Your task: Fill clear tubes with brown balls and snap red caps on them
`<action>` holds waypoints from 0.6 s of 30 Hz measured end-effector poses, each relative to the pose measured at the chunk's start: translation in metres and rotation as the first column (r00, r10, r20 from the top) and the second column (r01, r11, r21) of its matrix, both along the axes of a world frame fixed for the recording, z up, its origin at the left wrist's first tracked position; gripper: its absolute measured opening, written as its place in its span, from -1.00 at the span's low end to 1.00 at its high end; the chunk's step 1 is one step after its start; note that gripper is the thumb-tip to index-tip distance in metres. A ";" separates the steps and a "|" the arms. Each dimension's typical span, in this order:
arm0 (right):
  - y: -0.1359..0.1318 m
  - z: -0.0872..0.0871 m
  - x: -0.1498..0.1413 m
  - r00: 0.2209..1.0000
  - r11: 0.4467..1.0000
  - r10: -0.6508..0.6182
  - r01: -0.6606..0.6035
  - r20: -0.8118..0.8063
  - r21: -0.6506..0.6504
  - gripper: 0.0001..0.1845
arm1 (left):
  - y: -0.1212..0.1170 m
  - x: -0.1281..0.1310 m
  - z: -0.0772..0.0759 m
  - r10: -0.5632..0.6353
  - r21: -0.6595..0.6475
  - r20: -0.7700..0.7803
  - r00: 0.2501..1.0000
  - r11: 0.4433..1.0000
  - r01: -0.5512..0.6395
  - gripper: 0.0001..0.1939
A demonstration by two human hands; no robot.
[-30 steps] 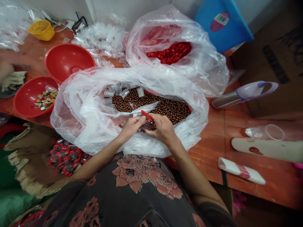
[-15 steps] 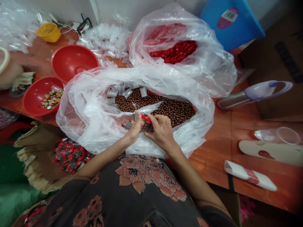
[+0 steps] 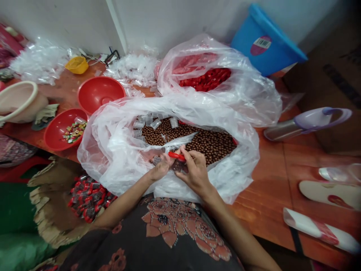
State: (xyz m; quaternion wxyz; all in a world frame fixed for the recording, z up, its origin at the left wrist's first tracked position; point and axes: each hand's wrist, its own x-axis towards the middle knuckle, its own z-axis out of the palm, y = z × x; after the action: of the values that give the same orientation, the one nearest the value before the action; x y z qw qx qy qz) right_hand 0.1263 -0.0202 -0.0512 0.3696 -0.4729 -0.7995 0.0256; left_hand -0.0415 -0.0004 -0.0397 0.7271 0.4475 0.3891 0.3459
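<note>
Pinching red cap (image 3: 176,156) in right hand (image 3: 195,168), lengthwise 9-to-3 o'clock; can't tell grip of left hand (image 3: 160,169), just beside at 8.

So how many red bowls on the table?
2: a farther red bowl and a nearer red bowl holding colourful bits, both left of the brown balls. Others may be hidden.

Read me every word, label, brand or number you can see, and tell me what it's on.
No text is legible.
Blue bin: oval barcode sticker, too small.
Cardboard box: dark markings, blurred.
White packet: red band, any print blurred.
Cream board: red emblem, unreadable.
</note>
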 end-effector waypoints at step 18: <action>-0.001 0.016 -0.001 0.992 0.994 0.101 -0.097 0.080 -0.050 -0.26 | -0.007 0.034 0.012 0.323 -0.159 0.076 0.943 0.938 -0.308 -0.40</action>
State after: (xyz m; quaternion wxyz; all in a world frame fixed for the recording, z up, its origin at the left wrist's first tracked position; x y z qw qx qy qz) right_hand 0.1254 -0.0211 -0.0357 0.3238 -0.4418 -0.8356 0.0427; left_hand -0.0072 -0.0071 -0.0273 0.7116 0.3071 0.4426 0.4510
